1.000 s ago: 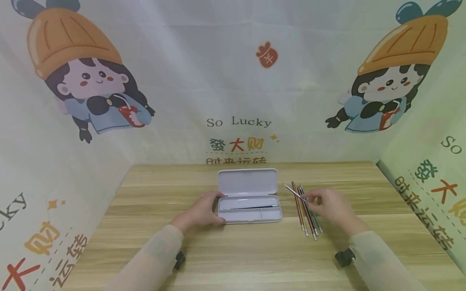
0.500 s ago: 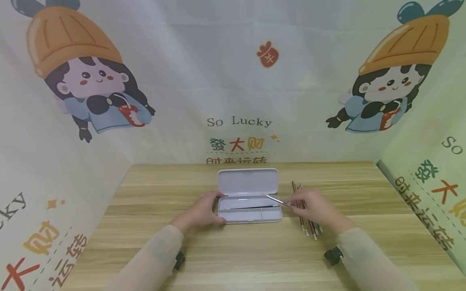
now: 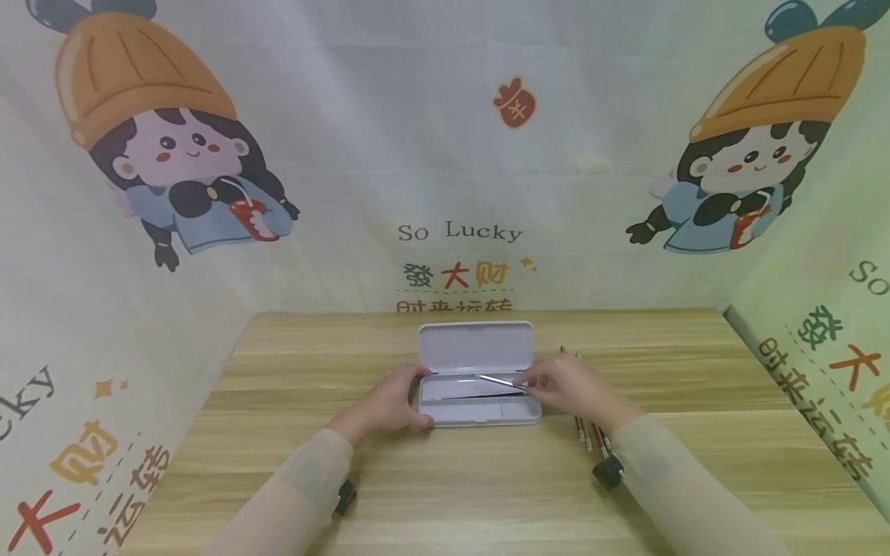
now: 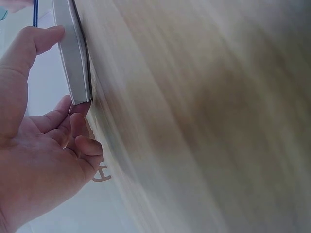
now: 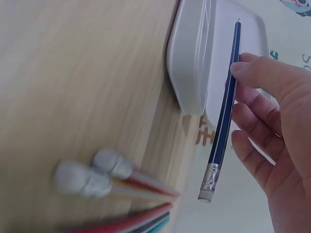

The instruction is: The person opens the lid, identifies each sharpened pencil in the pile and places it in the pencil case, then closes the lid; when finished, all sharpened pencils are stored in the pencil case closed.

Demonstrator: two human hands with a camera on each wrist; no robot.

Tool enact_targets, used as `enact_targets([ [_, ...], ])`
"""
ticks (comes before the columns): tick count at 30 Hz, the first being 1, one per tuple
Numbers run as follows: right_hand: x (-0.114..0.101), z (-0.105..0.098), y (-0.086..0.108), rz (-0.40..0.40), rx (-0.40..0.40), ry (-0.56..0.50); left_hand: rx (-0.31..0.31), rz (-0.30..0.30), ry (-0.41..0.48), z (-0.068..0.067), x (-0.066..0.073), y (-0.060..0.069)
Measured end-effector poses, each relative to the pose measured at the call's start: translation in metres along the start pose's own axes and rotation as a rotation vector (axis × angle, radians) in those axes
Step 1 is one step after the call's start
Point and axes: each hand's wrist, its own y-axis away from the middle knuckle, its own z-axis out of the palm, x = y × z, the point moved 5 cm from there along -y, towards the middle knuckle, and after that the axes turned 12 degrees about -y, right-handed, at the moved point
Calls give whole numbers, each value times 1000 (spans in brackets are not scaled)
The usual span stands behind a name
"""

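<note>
Two hands meet at an open pencil case [image 3: 459, 422] in the centre of the head view. Behind its raised lid [image 3: 476, 347], only a narrow strip of wooden table [image 3: 445, 479] separates it from the far edge and the printed cloth [image 3: 417, 170]. Wider stretches of wood lie at lower centre, between the forearms, and towards the slanting left and right edges. Just right of the case the room is tighter, with a bunch of pencils [image 3: 582, 432] close by.

The left hand [image 3: 389, 398] holds the case's left end, thumb at the front corner and fingers spread away from it to the back corner. The right hand [image 3: 566, 382] pinches a blue pencil [image 5: 224, 116] between thumb and fingers, its tip pointing up-left over the case's back compartment; whether it touches the case, I cannot tell. Another dark pencil [image 3: 480, 396] lies in that compartment, its right end near the right hand.

The right hand and forearm hide much of the bunch; the right wrist view cuts it off at lower left, blurred. In the left wrist view, a thin blue strip at the upper left is perhaps a pencil.
</note>
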Motion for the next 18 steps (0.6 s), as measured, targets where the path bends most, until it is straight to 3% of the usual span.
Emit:
enact_targets([
  [12, -7, 17, -34, -83, -70, 142, 4, 11, -2, -1, 1, -3],
  [18, -12, 27, -47, -104, -100, 135, 2, 16, -4, -1, 1, -2],
])
